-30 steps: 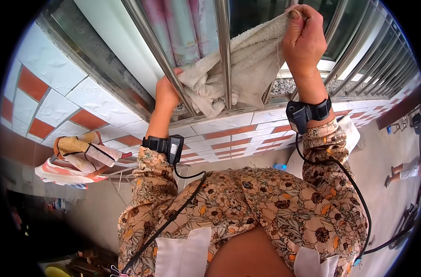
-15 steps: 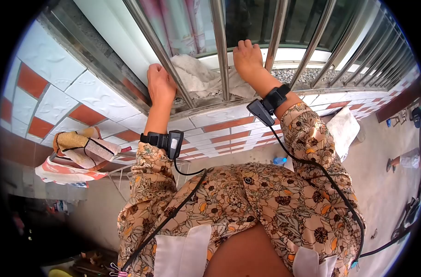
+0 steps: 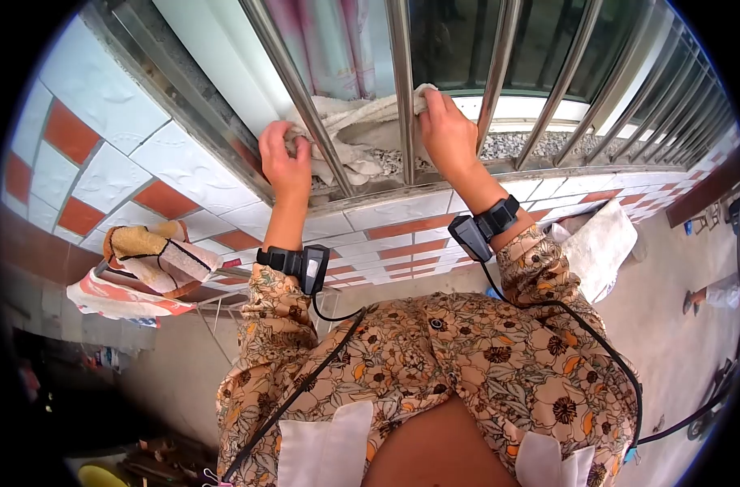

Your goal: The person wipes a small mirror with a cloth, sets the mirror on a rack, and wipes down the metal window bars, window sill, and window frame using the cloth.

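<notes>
A pale, soiled cloth (image 3: pixel 349 122) is stretched behind the metal window bars, above the pebbled sill. My right hand (image 3: pixel 448 134) reaches between two bars and pinches the cloth's raised right end. At the left, my left hand (image 3: pixel 287 161) has its fingers curled round the other end, close to the white window frame (image 3: pixel 224 65). One upright bar (image 3: pixel 401 89) passes in front of the cloth between my hands. Part of the cloth's left end is hidden by a bar and my fingers.
Steel bars (image 3: pixel 540 89) run along the window on the right. Below the sill is a white and red tiled wall (image 3: pixel 418 223). Towels (image 3: pixel 155 260) hang on a rack at left; a white cloth (image 3: pixel 601 247) lies at right. A person's leg (image 3: pixel 703 299) shows at far right.
My right hand has gripped the cloth and drawn its end up taut, uncovering pebbles on the sill. My left hand has closed on the other end. The view has shifted slightly.
</notes>
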